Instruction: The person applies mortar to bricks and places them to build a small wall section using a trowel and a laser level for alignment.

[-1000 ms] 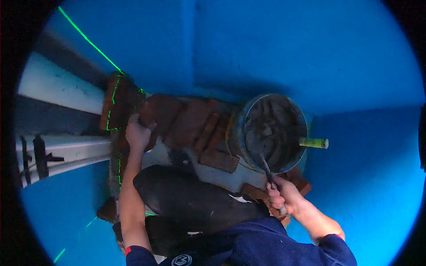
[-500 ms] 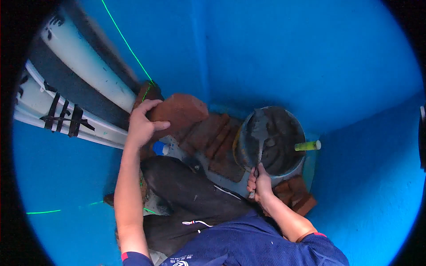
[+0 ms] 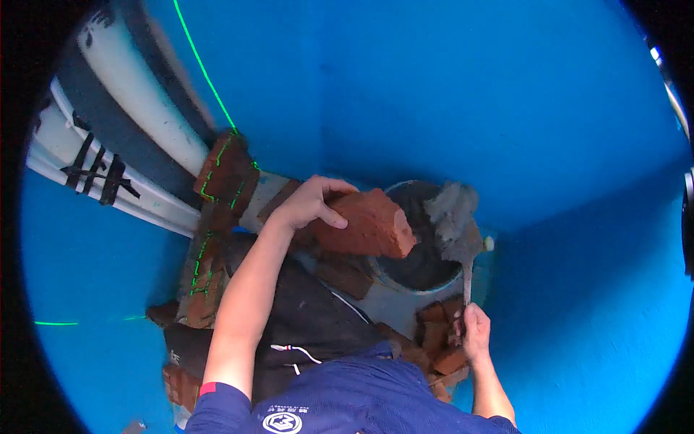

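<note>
Blue wall (image 3: 448, 94): rises at 12 to 3 o'clock, dial centred on the held brick (image 3: 365, 226).
Brickwork (image 3: 210, 242): at 9 o'clock, green line (image 3: 205, 69) meeting its top.
Bucket (image 3: 387, 273): at 3 o'clock, partly hidden behind brick; a good place to work over, as drips would fall inside.
Held brick: mid-view, tilted; left hand (image 3: 311, 205) grasps its 10 o'clock end. Best to grip that end only, leaving the far face bare.
Trowel (image 3: 468, 278): right hand (image 3: 475, 333), at 4 to 5 o'clock, is closed round its handle. Blade wants to be level until over the brick.
Mortar (image 3: 452, 210): heaped on blade at 3 o'clock; could slump if tipped early.
Chipped corner (image 3: 402, 226): at 3 o'clock on brick; probably needs fuller coverage.
</note>
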Motion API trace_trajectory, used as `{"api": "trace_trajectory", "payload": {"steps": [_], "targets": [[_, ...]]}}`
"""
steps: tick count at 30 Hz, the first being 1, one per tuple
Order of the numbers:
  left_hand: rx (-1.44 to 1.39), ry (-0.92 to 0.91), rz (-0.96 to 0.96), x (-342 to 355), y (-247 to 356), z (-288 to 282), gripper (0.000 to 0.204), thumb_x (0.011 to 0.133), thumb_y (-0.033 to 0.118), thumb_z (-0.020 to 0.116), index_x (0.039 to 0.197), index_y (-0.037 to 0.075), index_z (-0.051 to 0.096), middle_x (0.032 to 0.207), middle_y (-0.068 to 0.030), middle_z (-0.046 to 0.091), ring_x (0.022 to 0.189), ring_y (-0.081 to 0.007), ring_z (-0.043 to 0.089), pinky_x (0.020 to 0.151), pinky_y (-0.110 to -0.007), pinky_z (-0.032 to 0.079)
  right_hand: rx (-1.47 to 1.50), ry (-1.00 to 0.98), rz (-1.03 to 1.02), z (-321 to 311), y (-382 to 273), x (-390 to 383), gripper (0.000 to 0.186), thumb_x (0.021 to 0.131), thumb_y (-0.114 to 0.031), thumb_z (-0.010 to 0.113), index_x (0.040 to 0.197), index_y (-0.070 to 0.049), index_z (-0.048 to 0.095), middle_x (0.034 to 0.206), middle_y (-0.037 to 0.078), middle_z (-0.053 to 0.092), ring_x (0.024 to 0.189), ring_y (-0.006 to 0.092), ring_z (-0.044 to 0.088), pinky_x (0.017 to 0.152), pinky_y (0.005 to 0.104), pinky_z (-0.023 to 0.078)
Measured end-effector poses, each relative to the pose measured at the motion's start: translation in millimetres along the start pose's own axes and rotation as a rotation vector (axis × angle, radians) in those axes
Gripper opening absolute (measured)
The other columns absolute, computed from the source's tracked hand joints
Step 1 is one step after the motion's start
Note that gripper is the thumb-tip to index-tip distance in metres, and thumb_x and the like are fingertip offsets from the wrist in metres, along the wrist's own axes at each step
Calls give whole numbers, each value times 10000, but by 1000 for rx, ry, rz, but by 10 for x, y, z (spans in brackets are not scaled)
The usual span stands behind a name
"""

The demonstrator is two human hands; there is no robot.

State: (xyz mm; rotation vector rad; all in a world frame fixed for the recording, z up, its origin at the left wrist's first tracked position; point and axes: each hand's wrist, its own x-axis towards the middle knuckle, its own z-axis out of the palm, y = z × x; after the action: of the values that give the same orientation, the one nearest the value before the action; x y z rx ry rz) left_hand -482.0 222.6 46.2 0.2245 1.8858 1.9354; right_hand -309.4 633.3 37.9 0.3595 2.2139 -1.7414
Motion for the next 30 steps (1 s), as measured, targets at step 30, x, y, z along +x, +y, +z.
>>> {"api": "trace_trajectory", "payload": {"steps": [30], "targets": [[-27, -283, 151, 207, -228, 457, 648, 452, 15, 831, 1078, 32, 665, 1073, -40, 639, 1028, -192, 585, 925, -346, 439, -764, 273, -376, 168, 183, -661, 284, 852, -239, 673, 1061, -49, 642, 881, 186, 668, 807, 346, 664, 676, 358, 519]]}}
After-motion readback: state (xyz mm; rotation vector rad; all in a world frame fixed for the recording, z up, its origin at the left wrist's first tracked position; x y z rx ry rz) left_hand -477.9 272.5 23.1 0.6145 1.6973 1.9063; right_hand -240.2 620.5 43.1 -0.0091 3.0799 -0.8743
